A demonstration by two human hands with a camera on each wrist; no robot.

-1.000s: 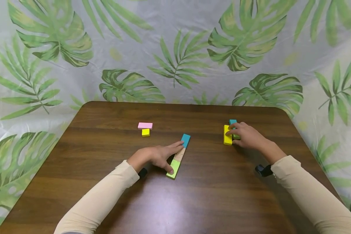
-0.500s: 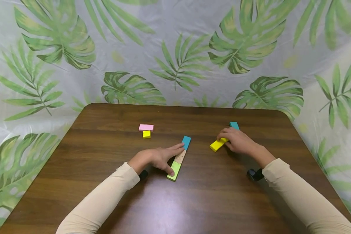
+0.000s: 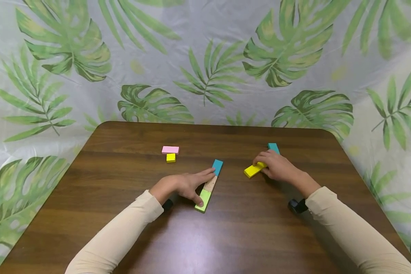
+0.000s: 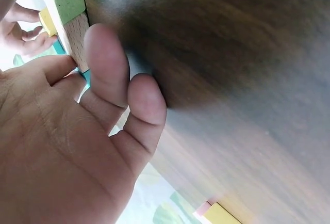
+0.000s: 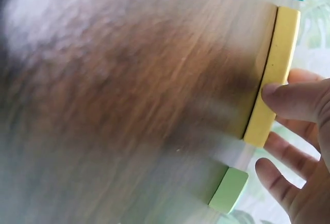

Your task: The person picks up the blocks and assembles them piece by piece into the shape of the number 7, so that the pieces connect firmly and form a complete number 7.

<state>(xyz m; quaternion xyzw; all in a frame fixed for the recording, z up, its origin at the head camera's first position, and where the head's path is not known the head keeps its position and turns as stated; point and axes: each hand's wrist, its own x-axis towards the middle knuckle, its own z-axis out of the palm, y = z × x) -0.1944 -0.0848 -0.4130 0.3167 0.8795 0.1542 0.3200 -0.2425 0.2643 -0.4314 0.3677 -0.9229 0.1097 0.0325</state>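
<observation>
A row of three flat blocks lies at mid-table: a blue block (image 3: 217, 166), a plain wood block (image 3: 210, 183) and a lime green block (image 3: 203, 201), end to end. My left hand (image 3: 188, 184) rests along this row, thumb on the green block and fingertips at the blue one. To the right, my right hand (image 3: 277, 164) pinches a long yellow block (image 5: 273, 74), thumb on one side and fingers on the other. Beyond that hand lies a teal block (image 3: 273, 147). A green block (image 5: 229, 190) shows beside the hand in the right wrist view; the head view hides it.
Left of the row, a pink block (image 3: 170, 150) lies just behind a small yellow block (image 3: 171, 158). Brown wood-grain table (image 3: 246, 236) lies under everything. A leaf-patterned cloth (image 3: 219, 49) hangs behind the table's far edge.
My right hand has taken hold of the long yellow block, drawn it leftward and turned it slantwise, away from the teal and green blocks. My left hand stays on the row.
</observation>
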